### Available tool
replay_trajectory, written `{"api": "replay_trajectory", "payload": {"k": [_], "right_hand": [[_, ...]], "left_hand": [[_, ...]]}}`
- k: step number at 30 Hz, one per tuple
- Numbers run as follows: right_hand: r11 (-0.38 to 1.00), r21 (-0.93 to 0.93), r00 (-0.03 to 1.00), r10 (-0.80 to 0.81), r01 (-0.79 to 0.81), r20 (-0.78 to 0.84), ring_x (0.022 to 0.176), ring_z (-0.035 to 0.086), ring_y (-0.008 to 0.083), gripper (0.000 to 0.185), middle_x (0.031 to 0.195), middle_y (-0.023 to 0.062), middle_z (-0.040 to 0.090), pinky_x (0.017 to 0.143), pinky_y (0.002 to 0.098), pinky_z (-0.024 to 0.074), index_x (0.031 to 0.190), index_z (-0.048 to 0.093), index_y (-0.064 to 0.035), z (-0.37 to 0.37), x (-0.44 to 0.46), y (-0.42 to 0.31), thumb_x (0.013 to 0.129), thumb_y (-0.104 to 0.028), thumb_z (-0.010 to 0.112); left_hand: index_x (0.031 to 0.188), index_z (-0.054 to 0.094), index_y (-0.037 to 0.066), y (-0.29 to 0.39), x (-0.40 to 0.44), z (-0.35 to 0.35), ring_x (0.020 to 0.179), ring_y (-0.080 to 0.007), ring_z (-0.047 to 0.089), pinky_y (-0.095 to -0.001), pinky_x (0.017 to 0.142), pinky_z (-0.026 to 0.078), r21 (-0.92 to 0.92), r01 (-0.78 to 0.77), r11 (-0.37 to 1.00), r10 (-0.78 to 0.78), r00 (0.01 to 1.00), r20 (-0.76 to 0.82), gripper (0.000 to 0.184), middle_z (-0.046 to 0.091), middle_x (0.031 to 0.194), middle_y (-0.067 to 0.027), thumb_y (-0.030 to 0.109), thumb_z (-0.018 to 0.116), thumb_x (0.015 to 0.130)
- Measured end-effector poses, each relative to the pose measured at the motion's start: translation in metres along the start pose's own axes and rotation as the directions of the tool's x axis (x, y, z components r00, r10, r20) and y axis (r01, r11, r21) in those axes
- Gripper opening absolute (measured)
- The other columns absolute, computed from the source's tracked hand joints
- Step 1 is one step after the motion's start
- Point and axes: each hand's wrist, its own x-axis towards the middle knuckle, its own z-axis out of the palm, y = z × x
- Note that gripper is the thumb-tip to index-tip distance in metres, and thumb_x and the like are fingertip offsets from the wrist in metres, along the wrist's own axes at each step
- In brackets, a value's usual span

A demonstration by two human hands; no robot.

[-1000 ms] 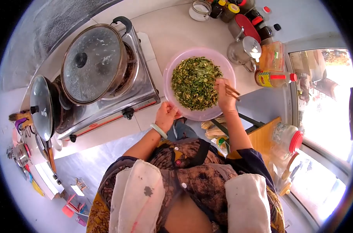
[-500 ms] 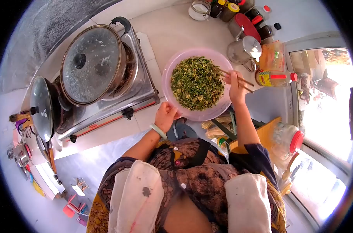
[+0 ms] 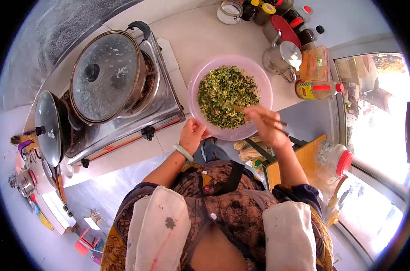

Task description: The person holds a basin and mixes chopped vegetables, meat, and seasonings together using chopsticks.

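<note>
A pink bowl [image 3: 264, 86] at the counter's front edge holds a chopped green and pale yellow mixture [image 3: 227, 92]. My left hand [image 3: 193, 134] pinches the bowl's near-left rim. Over the near-right rim, my right hand [image 3: 269, 126] is closed around a pair of wooden chopsticks [image 3: 277, 121]. Their back ends stick out to the right past the hand, and their front ends reach into the mixture, where the tips are blurred or hidden.
Left of the bowl stands a gas stove [image 3: 169, 108] with a large lidded pot [image 3: 106, 77] and a lidded wok [image 3: 49, 127]. A metal pitcher [image 3: 277, 61], an oil bottle [image 3: 318, 90] and several jars line the back right. Below the bowl's right side is a wooden board [image 3: 300, 158].
My right hand has moved down and slightly left with the chopsticks, from the bowl's right rim to its near-right side. The mixture has shifted. My left hand stays at the rim.
</note>
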Motion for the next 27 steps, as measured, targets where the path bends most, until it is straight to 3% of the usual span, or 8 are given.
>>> {"api": "replay_trajectory", "payload": {"k": [4, 10, 18, 23, 27], "right_hand": [[0.994, -0.099, 0.990, -0.036, 0.050, 0.140, 0.078, 0.064, 0.0242, 0.009, 0.088, 0.0153, 0.064, 0.066, 0.0315, 0.0494, 0.094, 0.062, 0.0007, 0.035, -0.018, -0.012, 0.086, -0.002, 0.058], [0.944, -0.265, 0.979, -0.175, 0.197, 0.107, 0.073, 0.062, 0.0312, 0.009, 0.083, 0.0182, 0.062, 0.064, 0.0324, 0.0498, 0.092, 0.061, 0.0010, 0.043, -0.001, 0.040, 0.084, -0.002, 0.059], [0.961, -0.251, 0.986, -0.140, 0.114, -0.087, 0.074, 0.063, 0.0286, 0.008, 0.083, 0.0153, 0.063, 0.066, 0.0311, 0.0504, 0.092, 0.061, 0.0009, 0.018, 0.024, 0.025, 0.085, -0.002, 0.057], [0.957, -0.259, 0.982, -0.162, 0.132, -0.096, 0.074, 0.063, 0.0264, 0.010, 0.084, 0.0141, 0.065, 0.066, 0.0306, 0.0497, 0.095, 0.061, -0.0005, -0.003, 0.037, 0.020, 0.087, -0.004, 0.058], [0.985, -0.173, 0.980, -0.052, 0.018, -0.192, 0.072, 0.062, 0.0198, 0.010, 0.086, 0.0127, 0.065, 0.066, 0.0275, 0.0483, 0.095, 0.063, -0.0024, -0.017, 0.042, 0.039, 0.087, -0.008, 0.059]], "left_hand": [[0.100, 0.041, 0.000, -0.003, 0.002, -0.001, 0.080, -0.0189, 0.063, -0.0304, 0.071, 0.055, -0.021, 0.024, 1.000, -0.023, 1.000, 0.008, 0.012, 0.062, 0.089, -0.0132, 0.007, 0.049, 0.093], [0.101, 0.042, 0.000, -0.001, -0.001, 0.001, 0.079, -0.0176, 0.063, -0.0301, 0.072, 0.054, -0.024, -0.001, 1.000, 0.001, 1.000, -0.002, 0.013, 0.061, 0.090, -0.0123, 0.007, 0.049, 0.093], [0.103, 0.042, 0.000, -0.007, 0.002, 0.000, 0.079, -0.0170, 0.063, -0.0296, 0.071, 0.054, -0.054, -0.037, 0.998, 0.037, 0.999, 0.004, 0.014, 0.061, 0.090, -0.0117, 0.007, 0.049, 0.093], [0.101, 0.042, 0.000, -0.006, 0.002, 0.001, 0.078, -0.0172, 0.063, -0.0293, 0.070, 0.055, -0.045, -0.044, 0.998, 0.044, 0.999, 0.007, 0.013, 0.062, 0.089, -0.0112, 0.007, 0.049, 0.093], [0.102, 0.042, 0.000, -0.009, 0.003, 0.000, 0.078, -0.0172, 0.063, -0.0293, 0.070, 0.055, -0.079, -0.040, 0.996, 0.040, 0.999, 0.007, 0.014, 0.062, 0.088, -0.0112, 0.007, 0.050, 0.092]]}}
